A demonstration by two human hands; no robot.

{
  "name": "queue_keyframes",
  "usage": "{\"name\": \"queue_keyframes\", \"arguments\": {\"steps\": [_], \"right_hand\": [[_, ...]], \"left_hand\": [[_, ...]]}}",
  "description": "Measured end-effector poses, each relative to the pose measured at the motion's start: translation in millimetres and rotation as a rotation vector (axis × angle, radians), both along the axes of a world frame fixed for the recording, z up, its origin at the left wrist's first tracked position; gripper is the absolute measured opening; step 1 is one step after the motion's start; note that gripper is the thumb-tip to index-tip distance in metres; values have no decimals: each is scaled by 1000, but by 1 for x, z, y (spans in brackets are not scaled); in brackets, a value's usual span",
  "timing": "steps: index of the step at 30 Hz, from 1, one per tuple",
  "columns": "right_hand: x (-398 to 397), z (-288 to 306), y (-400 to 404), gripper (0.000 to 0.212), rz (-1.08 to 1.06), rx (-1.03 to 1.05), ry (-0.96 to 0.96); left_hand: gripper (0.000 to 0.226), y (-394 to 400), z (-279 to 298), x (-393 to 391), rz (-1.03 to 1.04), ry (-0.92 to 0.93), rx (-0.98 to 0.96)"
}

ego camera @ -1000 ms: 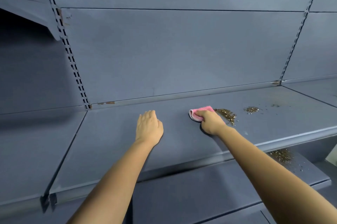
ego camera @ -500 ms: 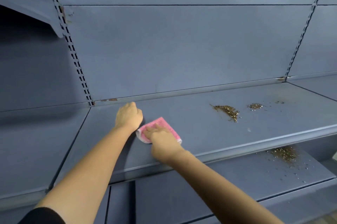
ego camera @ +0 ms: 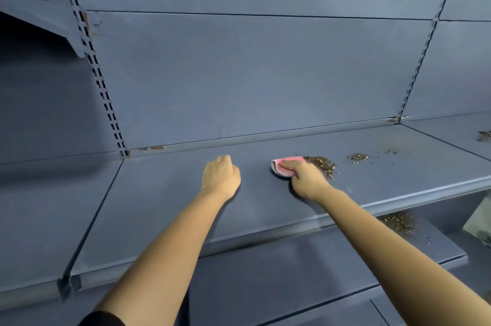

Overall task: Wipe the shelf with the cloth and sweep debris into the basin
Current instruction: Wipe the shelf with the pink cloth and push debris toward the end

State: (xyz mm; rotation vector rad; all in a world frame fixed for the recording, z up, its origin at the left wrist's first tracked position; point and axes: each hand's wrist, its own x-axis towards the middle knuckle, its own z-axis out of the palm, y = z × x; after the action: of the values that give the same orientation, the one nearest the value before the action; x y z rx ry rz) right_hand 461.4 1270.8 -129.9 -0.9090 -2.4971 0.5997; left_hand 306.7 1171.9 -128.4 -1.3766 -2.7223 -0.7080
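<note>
The right hand (ego camera: 305, 179) fingers grip the folded pink cloth (ego camera: 285, 166) beside brown crumbs (ego camera: 322, 163) to push them; the left hand (ego camera: 221, 176) fingers curl, holding nothing, steadying on the grey metal shelf (ego camera: 159, 206)

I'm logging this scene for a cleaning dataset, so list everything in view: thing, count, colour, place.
shelf: one, blue-grey, under both hands.
lower shelf: one, blue-grey, beneath it.
cloth: one, pink, folded, on the shelf beside the largest debris pile.
debris piles: three on this shelf level, brown; one more on the lower shelf at right.
slotted uprights: two, blue-grey, on the back wall.
left hand: resting on the shelf, fingers curled.
right hand: gripping the cloth.
</note>
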Motion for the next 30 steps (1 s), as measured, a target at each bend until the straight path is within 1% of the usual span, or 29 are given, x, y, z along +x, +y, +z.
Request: {"name": "queue_keyframes", "arguments": {"steps": [2, 4, 5, 7, 9, 13, 16, 19, 22, 24, 26, 28, 30], "right_hand": [[-12, -2, -28, 35, 94, -38, -46], [-25, -10, -42, 42, 168, -22, -166], [-28, -12, -43, 44, 142, -26, -220], [-29, -14, -39, 45, 106, -8, -261], [-24, -15, -38, 47, 94, 6, -256], [-10, -12, -29, 51, 58, -22, -184], [5, -9, -13, 45, -6, -18, -125], [23, -7, 10, 48, -56, -33, -81], [39, -5, 33, 46, -140, -55, -119], [48, -5, 50, 52, -182, -55, -157], [53, -6, 63, 57, -180, -57, -172], [58, -4, 71, 55, -186, -54, -164], [64, 0, 74, 48, -196, -51, -116]], "left_hand": [[25, 2, 1, 5, -20, 5, 6], [27, 5, 2, 6, -35, 4, 12], [27, 7, 2, 6, -45, 5, 12], [27, 10, 2, 6, -70, 10, 19], [27, 12, 2, 7, -94, 22, 26], [27, 12, -4, 13, -125, 43, 17], [27, 19, -5, 15, -124, 50, 13], [27, 31, -6, 20, -103, 35, 17], [27, 46, -6, 28, -86, 32, 3], [24, 57, -6, 32, -80, 31, 14], [23, 66, -7, 36, -69, 31, 21], [26, 72, -12, 39, -55, 31, 10], [26, 76, -18, 39, -38, 32, -5]]}}
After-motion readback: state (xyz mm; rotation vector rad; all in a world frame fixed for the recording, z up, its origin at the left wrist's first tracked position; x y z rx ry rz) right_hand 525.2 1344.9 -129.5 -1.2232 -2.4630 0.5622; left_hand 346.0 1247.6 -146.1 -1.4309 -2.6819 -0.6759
